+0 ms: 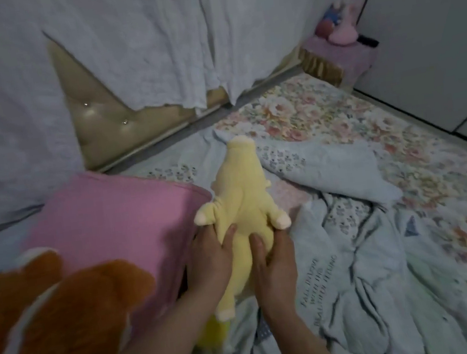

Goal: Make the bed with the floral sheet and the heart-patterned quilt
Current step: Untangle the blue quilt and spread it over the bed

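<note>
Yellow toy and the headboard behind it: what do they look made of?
Yellow toy: soft plush fabric over stuffing, probably; matte, fuzzy surface, rounded puffy limbs. Headboard: looks like padded faux leather, possibly real; beige, slight sheen, tufted dimples with shiny studs.
</note>
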